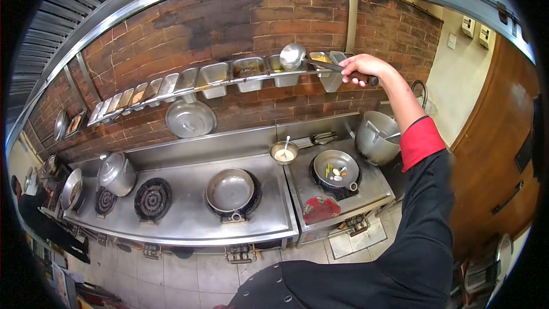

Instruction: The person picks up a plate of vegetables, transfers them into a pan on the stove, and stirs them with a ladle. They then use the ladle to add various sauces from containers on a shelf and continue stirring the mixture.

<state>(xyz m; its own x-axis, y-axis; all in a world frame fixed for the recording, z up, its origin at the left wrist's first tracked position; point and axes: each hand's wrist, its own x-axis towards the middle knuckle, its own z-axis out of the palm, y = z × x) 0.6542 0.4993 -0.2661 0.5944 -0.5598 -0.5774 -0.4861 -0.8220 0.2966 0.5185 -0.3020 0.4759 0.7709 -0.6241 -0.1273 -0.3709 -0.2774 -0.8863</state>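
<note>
My right hand (366, 69) is raised to the wall rack, its fingers wrapped round the dark handle of a ladle (293, 56). The ladle's round metal bowl is over a metal container (286, 79) on the rack; whether it touches the contents I cannot make out. Near my fingers is a container of yellow food (321, 58). Below, a wok (337, 163) sits on the right burner with green, white and reddish pieces in it. My left hand does not show.
Left of the wok are a bowl (284, 152) with a spoon and a red tray (321, 209). A large pot (374, 137) stands at the right. Another pan (230, 190) rests on the middle burner, and a lidded pot (116, 174) is farther left. A person (43, 212) is at the far left.
</note>
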